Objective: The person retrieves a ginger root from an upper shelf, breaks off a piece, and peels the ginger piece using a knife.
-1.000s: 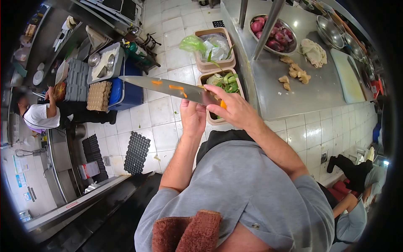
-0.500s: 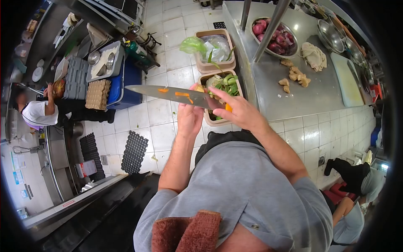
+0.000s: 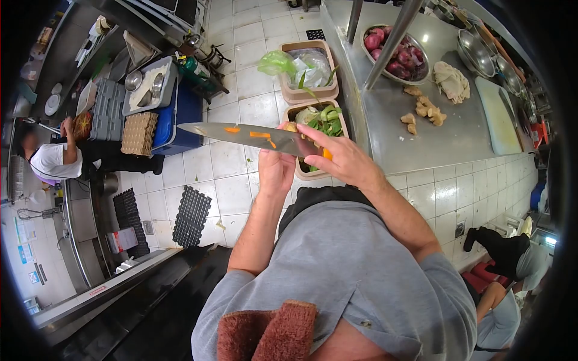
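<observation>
A large kitchen knife (image 3: 241, 135) is level in front of me, its tip pointing left, with thin orange carrot shavings stuck to the blade. My right hand (image 3: 343, 159) grips its handle end with the forefinger lying along the blade, and something orange shows under the fingers. My left hand (image 3: 276, 171) reaches up from below and touches the blade near its heel; its fingers are hidden behind the steel. Both hands hover over a beige bin (image 3: 299, 171) of green vegetable scraps on the tiled floor.
A second beige bin (image 3: 289, 95) holds plastic bags. To the right, a steel counter (image 3: 409, 147) carries a bowl of red onions (image 3: 394, 51), ginger pieces (image 3: 424, 109) and a white cutting board (image 3: 500, 114). Black floor mats (image 3: 192, 216), a blue crate (image 3: 183, 117) and a white-shirted person (image 3: 54, 162) are at left.
The knife has sunk slightly and its tip has shifted a little right. My hands stay together at the blade's heel over the scrap bin.
</observation>
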Action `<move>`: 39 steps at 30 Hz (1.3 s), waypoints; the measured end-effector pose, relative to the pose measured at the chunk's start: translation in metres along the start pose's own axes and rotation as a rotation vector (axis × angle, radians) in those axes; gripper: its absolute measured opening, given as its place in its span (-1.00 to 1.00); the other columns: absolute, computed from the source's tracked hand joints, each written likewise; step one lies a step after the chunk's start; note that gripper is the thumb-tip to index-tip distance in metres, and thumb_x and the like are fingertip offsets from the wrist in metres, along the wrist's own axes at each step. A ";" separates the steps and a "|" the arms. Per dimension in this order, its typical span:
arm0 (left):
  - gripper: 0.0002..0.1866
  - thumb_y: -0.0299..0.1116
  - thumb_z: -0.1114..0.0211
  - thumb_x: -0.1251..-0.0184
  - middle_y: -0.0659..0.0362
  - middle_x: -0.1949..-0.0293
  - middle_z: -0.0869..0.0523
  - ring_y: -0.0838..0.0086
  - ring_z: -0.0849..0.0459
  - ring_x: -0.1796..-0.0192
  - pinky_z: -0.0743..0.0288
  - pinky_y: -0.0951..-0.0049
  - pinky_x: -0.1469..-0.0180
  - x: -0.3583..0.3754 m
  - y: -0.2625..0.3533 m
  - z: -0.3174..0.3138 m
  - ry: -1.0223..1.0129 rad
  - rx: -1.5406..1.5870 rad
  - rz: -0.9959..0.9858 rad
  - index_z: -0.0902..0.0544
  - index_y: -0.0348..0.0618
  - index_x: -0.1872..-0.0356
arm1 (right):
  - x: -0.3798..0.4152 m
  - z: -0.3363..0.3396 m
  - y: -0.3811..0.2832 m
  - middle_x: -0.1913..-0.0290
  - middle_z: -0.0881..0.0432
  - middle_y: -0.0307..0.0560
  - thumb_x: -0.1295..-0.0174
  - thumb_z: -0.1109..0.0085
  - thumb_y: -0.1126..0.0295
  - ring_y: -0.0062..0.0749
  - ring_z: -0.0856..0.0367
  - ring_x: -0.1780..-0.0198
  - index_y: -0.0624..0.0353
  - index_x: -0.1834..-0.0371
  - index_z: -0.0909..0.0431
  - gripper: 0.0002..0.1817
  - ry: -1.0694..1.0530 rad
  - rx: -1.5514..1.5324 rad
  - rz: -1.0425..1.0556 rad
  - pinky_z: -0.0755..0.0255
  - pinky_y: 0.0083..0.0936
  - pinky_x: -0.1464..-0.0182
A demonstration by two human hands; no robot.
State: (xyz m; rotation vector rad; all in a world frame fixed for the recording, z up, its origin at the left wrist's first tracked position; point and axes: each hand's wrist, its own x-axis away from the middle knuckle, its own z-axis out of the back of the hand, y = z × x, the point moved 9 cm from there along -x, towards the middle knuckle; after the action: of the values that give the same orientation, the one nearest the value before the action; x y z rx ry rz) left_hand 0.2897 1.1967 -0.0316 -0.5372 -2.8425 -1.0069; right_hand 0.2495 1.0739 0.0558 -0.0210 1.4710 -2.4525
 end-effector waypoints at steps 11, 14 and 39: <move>-0.64 -0.43 -0.19 -0.41 0.13 -0.05 -0.62 0.44 -0.61 -0.08 -0.47 0.37 -0.18 0.000 -0.005 0.010 0.043 -0.027 -0.026 -0.47 -0.32 -0.17 | 0.003 -0.004 0.007 0.30 -0.62 0.20 -0.28 -0.16 0.05 0.08 -0.60 0.30 0.05 -0.41 -0.27 -0.33 -0.027 0.030 -0.029 -0.42 -0.22 0.23; -0.69 -0.45 -0.19 -0.39 0.15 0.00 -0.64 0.46 -0.62 -0.03 -0.48 0.40 -0.12 0.002 -0.007 0.010 0.059 -0.038 0.002 -0.51 -0.29 -0.11 | 0.004 -0.006 0.011 0.31 -0.61 0.20 -0.29 -0.14 0.05 0.07 -0.59 0.30 0.05 -0.41 -0.27 -0.34 -0.043 0.060 -0.073 -0.42 -0.22 0.21; -0.57 -0.46 -0.12 -0.44 0.07 -0.12 -0.56 0.40 -0.56 -0.15 -0.45 0.34 -0.24 0.003 -0.015 0.007 0.016 0.047 0.121 -0.35 -0.32 -0.27 | 0.006 -0.006 0.015 0.33 -0.60 0.22 -0.30 -0.14 0.03 0.03 -0.59 0.38 0.10 -0.42 -0.25 -0.32 0.015 -0.032 -0.019 -0.41 -0.23 0.28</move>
State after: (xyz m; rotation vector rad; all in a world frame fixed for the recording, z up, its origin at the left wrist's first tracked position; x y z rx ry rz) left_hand 0.2815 1.1912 -0.0456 -0.6835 -2.7733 -0.9174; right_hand 0.2465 1.0716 0.0393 -0.0229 1.5237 -2.4488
